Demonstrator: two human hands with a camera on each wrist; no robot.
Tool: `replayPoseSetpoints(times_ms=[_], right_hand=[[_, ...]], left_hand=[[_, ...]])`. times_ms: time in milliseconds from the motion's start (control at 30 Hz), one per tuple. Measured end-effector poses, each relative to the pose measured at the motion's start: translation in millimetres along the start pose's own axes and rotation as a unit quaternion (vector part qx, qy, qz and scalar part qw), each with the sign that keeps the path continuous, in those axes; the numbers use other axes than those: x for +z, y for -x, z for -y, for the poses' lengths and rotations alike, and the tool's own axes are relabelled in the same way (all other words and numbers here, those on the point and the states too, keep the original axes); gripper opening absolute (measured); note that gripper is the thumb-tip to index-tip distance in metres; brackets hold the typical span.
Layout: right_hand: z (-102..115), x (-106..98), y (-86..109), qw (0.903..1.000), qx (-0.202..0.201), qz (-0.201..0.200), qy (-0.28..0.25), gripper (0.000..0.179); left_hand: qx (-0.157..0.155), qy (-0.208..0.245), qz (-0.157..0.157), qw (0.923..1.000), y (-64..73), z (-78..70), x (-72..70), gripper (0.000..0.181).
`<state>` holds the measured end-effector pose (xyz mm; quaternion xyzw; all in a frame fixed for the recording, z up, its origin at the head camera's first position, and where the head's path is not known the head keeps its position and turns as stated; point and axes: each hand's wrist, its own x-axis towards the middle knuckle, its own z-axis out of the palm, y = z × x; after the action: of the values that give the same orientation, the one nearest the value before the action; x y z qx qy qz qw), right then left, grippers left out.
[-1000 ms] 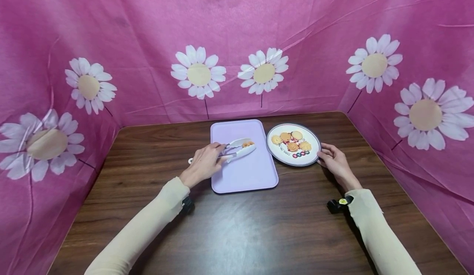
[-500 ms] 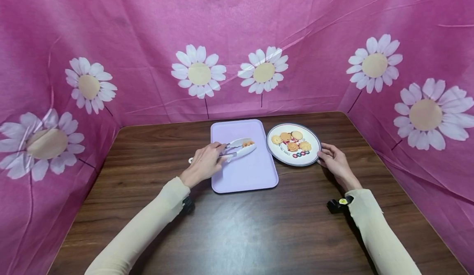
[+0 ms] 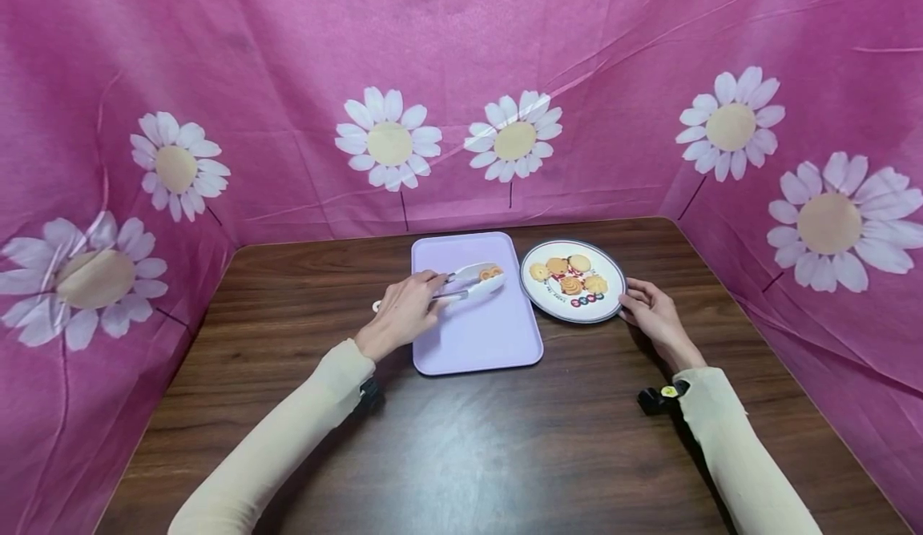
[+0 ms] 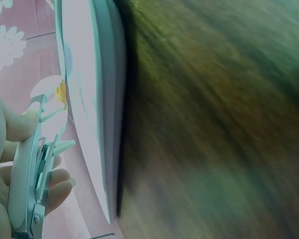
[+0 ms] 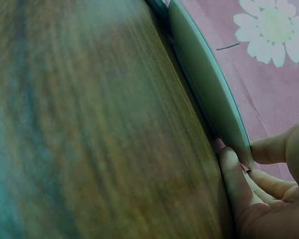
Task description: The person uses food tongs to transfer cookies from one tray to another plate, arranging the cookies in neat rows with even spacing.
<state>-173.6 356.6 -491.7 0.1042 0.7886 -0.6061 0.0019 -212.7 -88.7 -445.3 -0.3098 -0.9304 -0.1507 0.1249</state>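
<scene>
My left hand [image 3: 404,311] grips a pair of tongs [image 4: 25,174] with metal arms and white tips, over the lilac tray [image 3: 479,343]. Between the tips is a golden-brown cookie [image 3: 490,273], which shows as a small orange patch in the left wrist view. To the right of the tray, my right hand [image 3: 654,319] holds the rim of a round white plate [image 3: 548,301], thumb above and fingers at the underside in the right wrist view. Several cookies [image 3: 571,285] lie on the plate, above a printed pattern.
Tray and plate sit side by side on a dark wooden table [image 3: 461,455]. A pink cloth [image 3: 447,30] printed with white daisies hangs around the back and sides.
My left hand has moved slightly right and up in the head view, carrying the tongs and cookie toward the plate. My right hand and the plate have stayed in place.
</scene>
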Motion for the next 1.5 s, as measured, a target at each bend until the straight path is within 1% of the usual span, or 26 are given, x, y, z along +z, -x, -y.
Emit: replayPoseSetpoints(times_ms=[167,300,433,700,867,1067,1500], right_hand=[[-0.1,-1.2,0.2,1.0000,0.000,0.000,0.002,0.063],[0.3,-1.4,0.7,1.0000,0.001,0.001,0.006,0.063],[1.3,-1.1,1.5,1.0000,0.001,0.003,0.006,0.063],[5.8,0.4,3.8,1.0000,0.001,0.001,0.004,0.063],[5.0,0.2,3.3,1.0000,0.003,0.001,0.003,0.062],[2.6,0.9,3.7,0.9999,0.009,-0.004,0.004,0.062],[2.8,0.6,3.3,1.0000,0.005,-0.003,0.004,0.063]], left_hand=[[0.004,0.001,0.004,1.0000,-7.1,-7.4,-0.7,0.040],[0.014,0.000,0.008,0.9999,-13.0,-13.1,-0.1,0.039],[0.020,-0.001,0.015,0.9997,-15.7,-16.0,1.1,0.039],[0.011,-0.010,0.023,0.9996,-13.4,-13.2,3.0,0.039],[0.004,-0.007,0.027,0.9996,-11.5,-11.3,4.4,0.040],[0.005,-0.008,0.028,0.9995,-9.0,-10.4,8.2,0.042],[0.009,-0.009,0.015,0.9998,-5.3,-9.1,13.4,0.044]])
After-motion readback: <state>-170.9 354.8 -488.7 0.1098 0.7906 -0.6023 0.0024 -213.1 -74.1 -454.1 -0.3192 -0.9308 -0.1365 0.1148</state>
